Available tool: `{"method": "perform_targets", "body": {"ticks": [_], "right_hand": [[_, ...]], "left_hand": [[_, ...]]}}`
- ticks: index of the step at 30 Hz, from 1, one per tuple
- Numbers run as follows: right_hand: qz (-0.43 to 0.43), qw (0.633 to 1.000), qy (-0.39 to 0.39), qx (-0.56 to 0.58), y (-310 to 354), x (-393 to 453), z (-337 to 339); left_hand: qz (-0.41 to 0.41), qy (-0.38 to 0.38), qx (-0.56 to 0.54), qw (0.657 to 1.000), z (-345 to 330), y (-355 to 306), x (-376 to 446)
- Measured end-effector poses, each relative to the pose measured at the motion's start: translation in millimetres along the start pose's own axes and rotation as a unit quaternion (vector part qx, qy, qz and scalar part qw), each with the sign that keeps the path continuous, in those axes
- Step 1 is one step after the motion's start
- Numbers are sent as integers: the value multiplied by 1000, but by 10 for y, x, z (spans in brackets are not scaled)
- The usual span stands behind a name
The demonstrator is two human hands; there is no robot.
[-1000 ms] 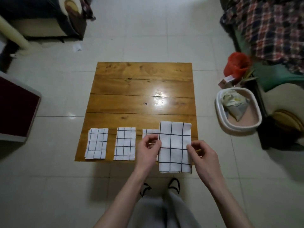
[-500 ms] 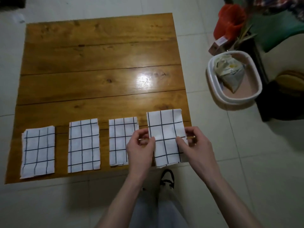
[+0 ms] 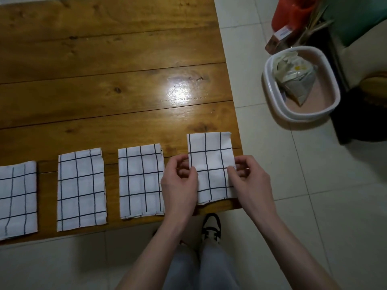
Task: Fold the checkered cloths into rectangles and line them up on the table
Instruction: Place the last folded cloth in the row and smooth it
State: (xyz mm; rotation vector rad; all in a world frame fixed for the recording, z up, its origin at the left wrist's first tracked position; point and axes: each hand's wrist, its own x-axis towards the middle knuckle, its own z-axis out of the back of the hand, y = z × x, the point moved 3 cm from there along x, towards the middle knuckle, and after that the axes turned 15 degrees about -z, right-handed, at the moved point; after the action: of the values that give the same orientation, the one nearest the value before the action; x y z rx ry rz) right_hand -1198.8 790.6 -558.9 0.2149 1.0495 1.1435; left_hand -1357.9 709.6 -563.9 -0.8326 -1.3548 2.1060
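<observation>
Cloth first: the fourth folded white cloth with a black grid (image 3: 210, 166) lies at the near right corner of the brown plank table (image 3: 109, 80), its top edge farther up the boards than its neighbours' and its near edge close to the table's front edge. My left hand (image 3: 180, 185) pinches its left edge between thumb and curled fingers, and my right hand (image 3: 249, 178) pinches the right edge the same way, so both hands are closed on this one piece. It looks thin, soft and light; I judge the layers would slip apart if I lifted it by one corner, so holding both long sides at mid-height keeps the fold together while I slide it down into line. To its left lie three more folded grid cloths, the nearest (image 3: 140, 181) just beside my left hand, then the middle one (image 3: 80, 189), then the far-left one (image 3: 17, 197), cut by the picture edge. Off the table on the tiled floor sits a white oval tub (image 3: 270, 88) holding a crumpled bag (image 3: 297, 80).
</observation>
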Motion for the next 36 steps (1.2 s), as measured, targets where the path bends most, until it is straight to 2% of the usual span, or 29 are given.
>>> {"method": "perform_targets", "body": {"ticks": [10, 18, 23, 29, 32, 34, 36], "right_hand": [[6, 998, -36, -52, -89, 76, -29], [50, 991, -55, -109, -119, 42, -83], [58, 975, -75, -200, -86, -17, -35], [192, 952, -81, -226, 355, -486, 301], [248, 923, -75, -286, 705, -856, 532], [289, 897, -94, -320, 976, -1146, 688], [312, 887, -107, -323, 1277, -1446, 844]], "left_hand": [[-15, 10, 99, 995, -125, 71, 28], [-45, 20, 204, 978, -112, 44, -46], [-73, 47, 233, 969, -49, -13, -75], [-142, 49, 233, 961, 315, -506, -236], [-187, 44, 239, 952, 620, -930, -402], [-218, 40, 263, 939, 853, -1250, -537], [-256, 32, 296, 920, 1096, -1594, -670]]}}
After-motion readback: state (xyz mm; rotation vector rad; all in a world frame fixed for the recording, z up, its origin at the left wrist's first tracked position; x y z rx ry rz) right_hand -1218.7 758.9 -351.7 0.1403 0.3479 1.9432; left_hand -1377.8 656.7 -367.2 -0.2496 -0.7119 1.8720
